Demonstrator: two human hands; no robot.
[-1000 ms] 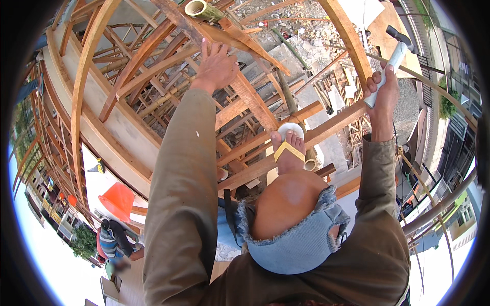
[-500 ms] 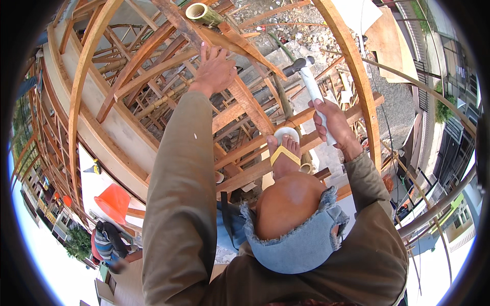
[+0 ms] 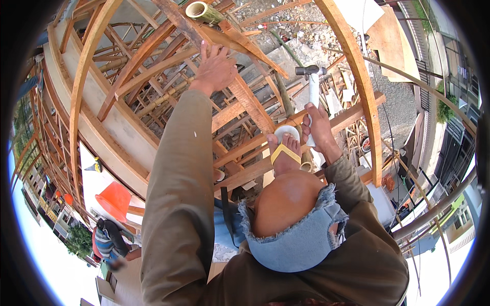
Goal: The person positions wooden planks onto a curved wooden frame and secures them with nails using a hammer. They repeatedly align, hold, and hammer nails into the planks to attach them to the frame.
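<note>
My left hand point(image 3: 213, 69) rests on a slanting wooden beam point(image 3: 250, 99), its fingers stretched and somewhat apart over the wood. Whatever lies under the palm is hidden. In my right hand point(image 3: 320, 130) is a hammer point(image 3: 313, 89) with a pale handle, fingers wrapped round its lower part. The hammer's dark metal head points away from me, above the timbers and apart from the beam. Near the beam's lower end, my sandalled foot point(image 3: 286, 154) with a yellow strap stands on the crossing timbers.
Curved wooden ribs point(image 3: 357, 76) rise on both sides. A cut bamboo pole point(image 3: 204, 13) lies beyond my left hand. Rubble and wood scraps point(image 3: 286, 35) cover the ground far below. At left are an orange bucket-like object point(image 3: 113, 200) and another person point(image 3: 109, 242) in a striped top.
My right hand has moved slightly left and nearer to me with the hammer. The hammer has turned more upright in the picture. My left hand stays on the beam.
</note>
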